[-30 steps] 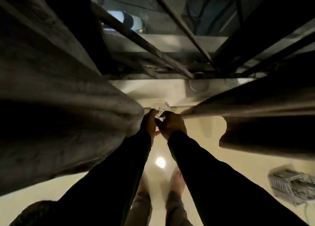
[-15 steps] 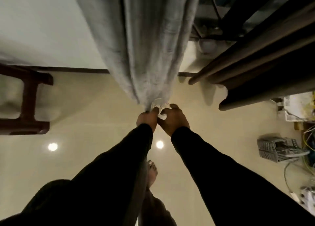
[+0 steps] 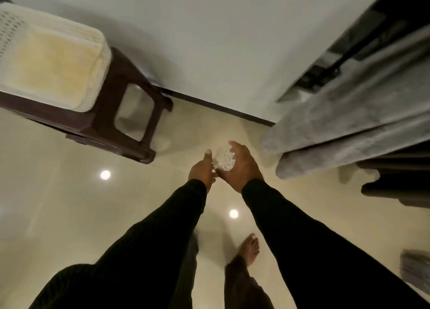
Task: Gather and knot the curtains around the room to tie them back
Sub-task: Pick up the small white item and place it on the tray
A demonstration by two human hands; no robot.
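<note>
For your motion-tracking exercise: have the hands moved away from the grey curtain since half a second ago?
Yes. Both hands, left hand and right hand, now sit left of the grey curtain, apart from it.

I see a home room: glossy cream tiled floor (image 3: 69, 215), dark brown plastic stool (image 3: 130, 113) with a folded cream towel (image 3: 48, 52) upper left, grey fabric curtain (image 3: 349, 127) at right.
</note>
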